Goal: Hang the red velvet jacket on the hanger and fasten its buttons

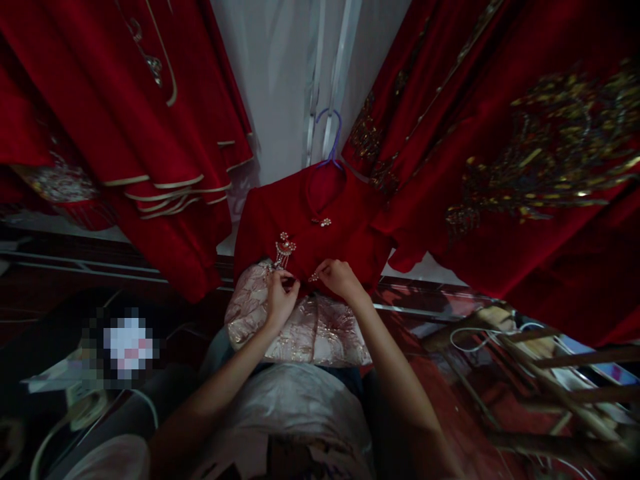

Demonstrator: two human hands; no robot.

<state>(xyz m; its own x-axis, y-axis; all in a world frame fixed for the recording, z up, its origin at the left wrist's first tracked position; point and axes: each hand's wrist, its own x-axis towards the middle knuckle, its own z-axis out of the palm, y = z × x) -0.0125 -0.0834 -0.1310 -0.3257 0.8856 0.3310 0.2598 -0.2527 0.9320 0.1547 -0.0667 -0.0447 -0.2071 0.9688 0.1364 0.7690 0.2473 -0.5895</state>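
Note:
A red stand-collar top (345,220) hangs in front of me on a blue hanger (338,137). Its lower part spreads over a pale pink brocade cloth (320,333) on my lap. Beaded trim with hanging strands (285,248) decorates the chest, and a small beaded clasp (325,222) lies below the collar. My left hand (281,297) is closed in a pinch at the top's front, just below the strands; what its fingertips hold is too small to make out. My right hand (341,277) pinches a small beaded ornament (314,277) against the red cloth.
Red garments with pale piping (165,133) hang at left; a red garment with gold sequins (550,153) hangs at right. A white cabinet (280,80) stands behind. A wooden chair (540,373) with a white cable is at lower right. A blurred-out item (127,343) lies at lower left.

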